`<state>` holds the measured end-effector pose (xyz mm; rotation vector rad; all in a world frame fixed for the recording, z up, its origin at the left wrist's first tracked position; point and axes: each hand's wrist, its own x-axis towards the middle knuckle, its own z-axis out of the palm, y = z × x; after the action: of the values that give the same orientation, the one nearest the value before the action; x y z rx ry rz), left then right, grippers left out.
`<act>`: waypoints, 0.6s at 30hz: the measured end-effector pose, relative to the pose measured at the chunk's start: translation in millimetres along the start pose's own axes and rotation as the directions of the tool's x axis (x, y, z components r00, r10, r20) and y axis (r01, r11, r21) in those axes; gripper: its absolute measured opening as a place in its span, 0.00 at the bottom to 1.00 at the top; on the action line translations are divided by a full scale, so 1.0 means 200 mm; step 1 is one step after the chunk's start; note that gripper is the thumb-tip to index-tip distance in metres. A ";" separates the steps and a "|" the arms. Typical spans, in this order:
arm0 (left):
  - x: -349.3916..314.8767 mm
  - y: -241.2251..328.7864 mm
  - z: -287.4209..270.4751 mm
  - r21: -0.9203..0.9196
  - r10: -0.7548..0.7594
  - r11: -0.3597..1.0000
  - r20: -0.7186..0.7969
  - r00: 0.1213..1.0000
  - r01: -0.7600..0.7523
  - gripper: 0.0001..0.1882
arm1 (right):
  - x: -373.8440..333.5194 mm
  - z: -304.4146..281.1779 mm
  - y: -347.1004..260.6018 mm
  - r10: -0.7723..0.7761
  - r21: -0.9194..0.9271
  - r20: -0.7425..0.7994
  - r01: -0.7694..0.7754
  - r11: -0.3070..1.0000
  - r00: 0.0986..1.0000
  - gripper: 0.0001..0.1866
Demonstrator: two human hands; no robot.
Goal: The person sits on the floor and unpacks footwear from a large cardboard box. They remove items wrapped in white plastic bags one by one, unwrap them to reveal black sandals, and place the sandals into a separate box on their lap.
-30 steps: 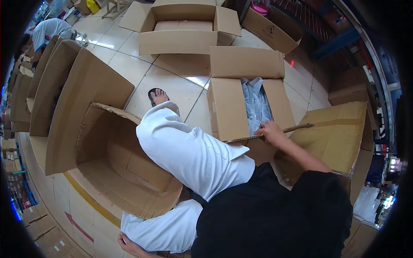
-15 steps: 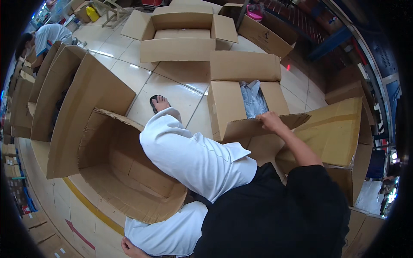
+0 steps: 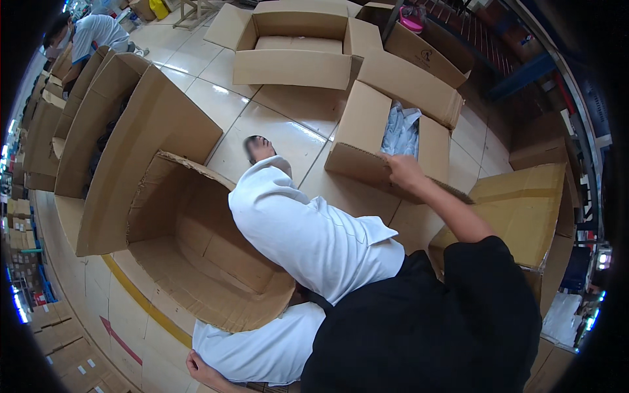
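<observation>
R hand (image 3: 405,171) pinches near flap of open carton (image 3: 367,141); stiff, prob light w/ soft bags (image 3: 401,130) inside. L hand (image 3: 198,368), well behind carton: grip can't tell.

The small open brown cardboard box (image 3: 367,141) is sitting ahead of you; your right hand (image 3: 404,171) is resting on its near flap, clear plastic bags (image 3: 401,130) are lying inside it, and the big tipped brown cardboard carton (image 3: 190,242) is lying left of it.

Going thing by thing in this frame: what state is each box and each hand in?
Small box: open, clear bags inside.
Right hand: gripping its near flap.
Big box: open, on its side.
Far box: open, flaps spread.
Left hand: low, holding nothing visible.
</observation>
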<state>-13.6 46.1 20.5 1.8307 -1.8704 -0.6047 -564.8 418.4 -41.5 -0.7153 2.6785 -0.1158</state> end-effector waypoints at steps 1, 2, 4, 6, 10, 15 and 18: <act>0.00 0.02 0.02 -0.003 0.000 1.000 0.014 1.000 0.000 0.16 | -0.03 0.05 0.02 -0.067 -0.031 -0.154 0.063 0.998 0.986 0.28; 0.00 0.03 0.03 -0.004 -0.002 1.000 0.020 1.000 0.002 0.16 | -0.04 0.12 0.03 -0.145 -0.072 -0.302 0.129 0.989 0.942 0.31; 0.00 0.02 0.04 -0.006 -0.004 1.000 0.024 1.000 0.004 0.15 | -0.09 0.24 -0.02 -0.185 -0.093 -0.289 0.165 0.982 0.939 0.34; 0.01 -0.02 0.03 -0.032 0.004 0.999 0.019 1.000 -0.004 0.13 | -0.19 0.48 -0.12 -0.140 0.141 -0.110 0.155 0.978 0.984 0.35; -0.01 0.01 0.06 -0.058 0.017 0.998 -0.001 1.000 -0.017 0.14 | -0.23 0.97 -0.14 -0.231 -0.133 -0.128 0.214 0.968 0.965 0.33; 0.01 -0.08 0.04 -0.053 0.039 0.998 -0.026 0.999 -0.040 0.14 | -0.18 0.99 -0.14 -0.191 -0.146 -0.188 0.165 0.975 0.963 0.34; -0.01 -0.06 0.04 -0.035 0.013 0.999 -0.034 0.999 -0.014 0.13 | -0.18 0.69 0.02 -0.074 0.156 -0.259 0.117 0.981 0.963 0.31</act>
<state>-9.0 47.5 6.6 1.7936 -1.8372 -0.5943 -487.1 441.4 -157.9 -0.8240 2.8252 -0.4859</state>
